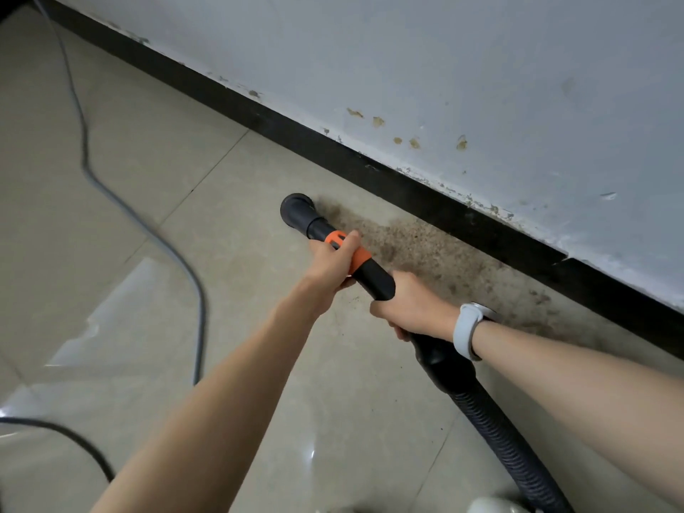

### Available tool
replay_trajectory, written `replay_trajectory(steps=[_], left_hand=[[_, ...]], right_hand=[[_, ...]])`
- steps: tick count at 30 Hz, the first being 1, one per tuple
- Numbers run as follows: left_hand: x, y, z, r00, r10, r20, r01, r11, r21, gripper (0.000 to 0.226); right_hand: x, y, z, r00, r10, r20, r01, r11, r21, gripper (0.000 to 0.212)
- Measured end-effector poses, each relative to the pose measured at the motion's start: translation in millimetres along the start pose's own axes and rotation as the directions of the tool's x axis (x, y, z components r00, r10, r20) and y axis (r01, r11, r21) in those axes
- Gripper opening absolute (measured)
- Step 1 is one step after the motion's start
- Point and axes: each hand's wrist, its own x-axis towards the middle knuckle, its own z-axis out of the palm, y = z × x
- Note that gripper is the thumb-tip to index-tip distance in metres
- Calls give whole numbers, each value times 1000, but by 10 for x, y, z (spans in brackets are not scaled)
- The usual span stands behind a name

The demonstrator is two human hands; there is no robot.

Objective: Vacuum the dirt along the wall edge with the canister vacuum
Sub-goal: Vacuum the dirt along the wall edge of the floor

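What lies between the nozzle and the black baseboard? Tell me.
In the head view, a band of brown dirt covers the floor tile between the nozzle and the baseboard. Nothing else lies there.

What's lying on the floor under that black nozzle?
The nozzle sits at the far end of the dirt patch on the floor tile. Brown grit shows beside it; whatever lies directly beneath its mouth is covered.

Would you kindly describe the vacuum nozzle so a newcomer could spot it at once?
Follow the black baseboard down to the brown dirt patch on the floor tiles. At its far end sits the nozzle, a round black head tipping the orange-banded wand.
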Motion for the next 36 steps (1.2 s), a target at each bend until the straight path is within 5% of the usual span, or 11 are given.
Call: replay_trajectory(steps=[6,15,19,23,26,36], left_hand=[[-463,-550,-132,997,-12,-70,10,1000,-24,22],[-484,-568,-288,999,-13,-31,12,999,-31,41],[-393,-784,-524,978,44,-206,-11,987,158,53],[-317,-1139,-755,948,67,-312,188,673,715,76],[-251,-1346,-808,967,52,-248,195,472,860,92],[-135,-1441,-818,960,86,-268,208,423,882,98]], right_hand=[[-294,248,191,980,26,200,-9,996,-86,17],[-233,10,433,985,-168,-32,138,891,-432,40],[-50,-114,359,961,-269,-63,201,838,-508,61],[141,-238,341,959,-281,-25,210,771,-601,61],[102,-217,345,947,-321,-27,235,746,-623,48],[-548,375,254,969,-244,-23,182,779,-601,39]])
